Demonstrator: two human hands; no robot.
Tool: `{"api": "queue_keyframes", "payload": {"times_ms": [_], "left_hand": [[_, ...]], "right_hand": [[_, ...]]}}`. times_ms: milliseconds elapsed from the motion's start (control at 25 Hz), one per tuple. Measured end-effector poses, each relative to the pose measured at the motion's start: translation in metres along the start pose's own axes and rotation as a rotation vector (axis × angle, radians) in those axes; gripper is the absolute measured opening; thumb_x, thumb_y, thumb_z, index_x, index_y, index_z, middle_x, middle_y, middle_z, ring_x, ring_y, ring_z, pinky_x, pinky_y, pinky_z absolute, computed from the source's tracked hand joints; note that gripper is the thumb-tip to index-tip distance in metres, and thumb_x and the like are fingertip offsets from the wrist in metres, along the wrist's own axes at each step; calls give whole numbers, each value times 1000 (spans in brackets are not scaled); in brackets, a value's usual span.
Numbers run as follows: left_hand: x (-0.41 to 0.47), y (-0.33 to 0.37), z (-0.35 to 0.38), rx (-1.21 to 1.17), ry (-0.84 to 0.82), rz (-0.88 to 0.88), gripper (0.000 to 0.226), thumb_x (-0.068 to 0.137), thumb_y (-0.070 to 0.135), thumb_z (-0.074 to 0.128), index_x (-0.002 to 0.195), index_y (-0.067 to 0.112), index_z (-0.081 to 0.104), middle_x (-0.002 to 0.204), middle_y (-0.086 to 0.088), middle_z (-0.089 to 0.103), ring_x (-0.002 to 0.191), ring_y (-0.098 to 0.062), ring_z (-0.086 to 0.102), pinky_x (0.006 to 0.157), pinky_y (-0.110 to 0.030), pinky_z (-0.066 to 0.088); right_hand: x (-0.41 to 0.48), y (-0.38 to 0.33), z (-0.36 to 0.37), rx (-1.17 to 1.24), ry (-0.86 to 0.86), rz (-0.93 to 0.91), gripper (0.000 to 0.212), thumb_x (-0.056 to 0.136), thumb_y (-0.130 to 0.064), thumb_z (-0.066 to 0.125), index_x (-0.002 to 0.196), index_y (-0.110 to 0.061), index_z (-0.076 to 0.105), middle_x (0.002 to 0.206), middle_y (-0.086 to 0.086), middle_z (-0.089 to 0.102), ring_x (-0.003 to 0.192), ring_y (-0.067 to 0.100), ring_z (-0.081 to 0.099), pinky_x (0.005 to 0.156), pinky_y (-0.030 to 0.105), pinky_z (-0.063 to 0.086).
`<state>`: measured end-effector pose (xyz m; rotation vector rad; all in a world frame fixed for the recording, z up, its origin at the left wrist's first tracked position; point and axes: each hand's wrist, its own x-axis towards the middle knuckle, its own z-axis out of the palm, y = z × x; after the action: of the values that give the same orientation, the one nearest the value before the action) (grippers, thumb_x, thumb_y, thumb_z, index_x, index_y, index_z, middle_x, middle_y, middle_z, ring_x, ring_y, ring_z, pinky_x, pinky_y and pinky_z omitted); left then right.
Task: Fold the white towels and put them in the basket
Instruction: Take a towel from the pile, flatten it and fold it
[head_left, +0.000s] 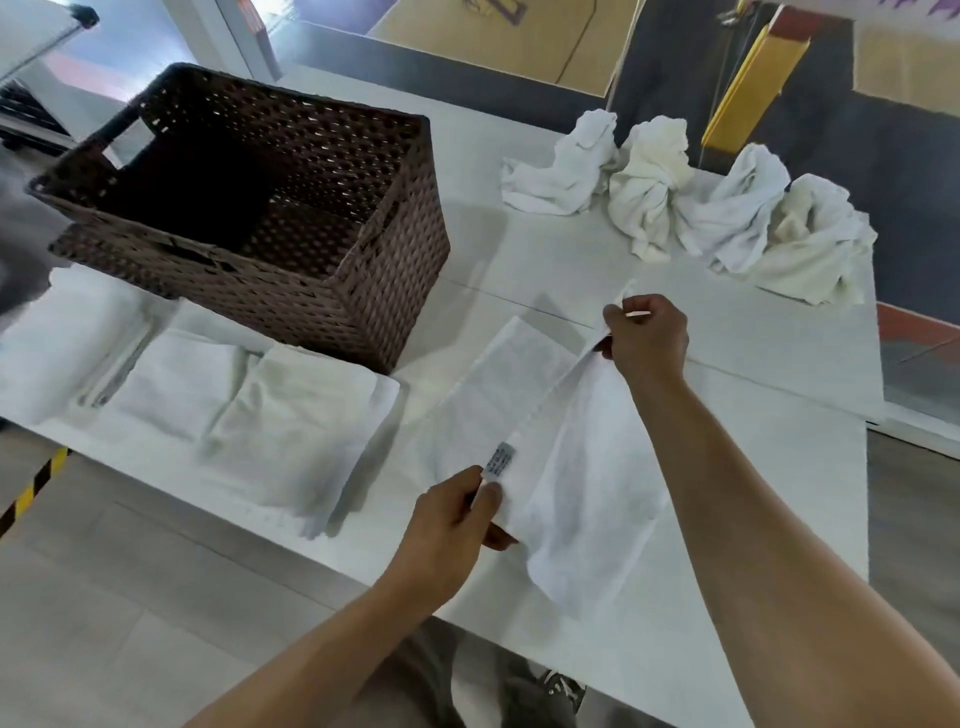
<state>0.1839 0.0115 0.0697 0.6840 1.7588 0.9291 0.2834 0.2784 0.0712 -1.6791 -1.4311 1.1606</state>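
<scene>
Plainly, the thin white cloth towel (571, 467) is light and limp, with no stiffness of its own, so it should sag wherever it is not held. It is best taken at a hem or corner. It lies over the near middle of the smooth white counter (753, 374), one part flat, the other raised along a taut edge. The left hand (457, 519) pinches the near end of that edge beside a small printed label (500, 460), and the right hand (647, 335) has its fingers (618, 317) curled round the far end. The dark brown woven basket (363, 291), stiff and open-meshed, stands to the left. Soft folded white towels (291, 415) lie before it, and crumpled white towels (727, 208) are heaped at the far edge.
</scene>
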Motion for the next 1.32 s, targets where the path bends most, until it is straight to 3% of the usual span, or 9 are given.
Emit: {"api": "queue_keyframes", "payload": {"times_ms": [160, 240, 320, 440, 600, 720, 880, 1160, 1320], "left_hand": [[53, -49, -52, 159, 92, -162, 34, 102, 29, 42, 82, 11, 62, 70, -5, 73, 66, -18, 71, 72, -39, 59], [83, -78, -69, 309, 93, -216, 31, 96, 30, 42, 74, 16, 57, 71, -5, 72, 67, -25, 69, 69, -42, 59], [105, -98, -74, 429, 68, -255, 29, 95, 31, 44, 77, 15, 59, 79, -6, 73, 77, -32, 69, 67, -39, 56], [122, -102, -75, 662, 117, -210, 27, 101, 33, 43, 89, 14, 58, 91, -11, 70, 91, -32, 66, 68, -31, 38], [133, -109, -77, 674, 192, -55, 29, 96, 40, 54, 97, 11, 55, 96, -13, 64, 91, -35, 61, 71, -38, 47], [134, -114, -75, 783, 205, 6, 27, 88, 37, 63, 98, 12, 56, 107, -13, 55, 96, -37, 57, 75, -44, 49], [149, -116, -74, 818, 241, 92, 20, 92, 23, 62, 92, 5, 54, 95, -21, 61, 92, -43, 59, 77, -48, 46], [148, -115, -59, 711, 301, -134, 36, 88, 31, 64, 107, 3, 52, 108, -23, 63, 102, -42, 60, 83, -45, 49], [129, -113, -54, 425, 163, -211, 34, 85, 28, 73, 108, 14, 52, 97, -4, 65, 71, -28, 70, 52, -27, 53]], "right_hand": [[-4, 5, 76, -45, -66, 23, 9, 94, -24, 64, 100, -17, 61, 91, 4, 72, 51, 10, 70, 60, 29, 57], [-10, 21, 102, -36, -134, 53, 10, 95, -27, 63, 102, -20, 59, 91, 1, 72, 58, 10, 73, 64, 36, 57], [-26, 45, 110, -95, -199, 92, 10, 95, -27, 62, 103, -24, 59, 88, 0, 71, 61, 9, 73, 57, 32, 55], [-71, 90, 90, -236, -277, 175, 12, 97, -24, 60, 108, -27, 60, 86, -4, 70, 70, 14, 72, 52, 25, 50], [-131, 148, 36, -433, -169, 284, 5, 96, -21, 58, 100, -23, 58, 84, -6, 66, 70, 13, 64, 57, 28, 48], [-167, 190, 4, -638, -132, 268, 10, 91, -26, 61, 89, -21, 52, 84, -4, 60, 77, 23, 60, 67, 36, 45], [-196, 223, -11, -918, -196, 204, 27, 92, -40, 66, 103, -18, 56, 96, 2, 58, 92, 30, 59, 74, 39, 42], [-206, 230, -28, -574, 28, 569, 40, 91, -45, 63, 107, -15, 42, 100, 2, 49, 90, 35, 58, 73, 40, 43], [-217, 240, -37, -506, 14, 602, 32, 97, -43, 56, 95, -12, 50, 96, 7, 56, 83, 29, 54, 72, 41, 43]]}}
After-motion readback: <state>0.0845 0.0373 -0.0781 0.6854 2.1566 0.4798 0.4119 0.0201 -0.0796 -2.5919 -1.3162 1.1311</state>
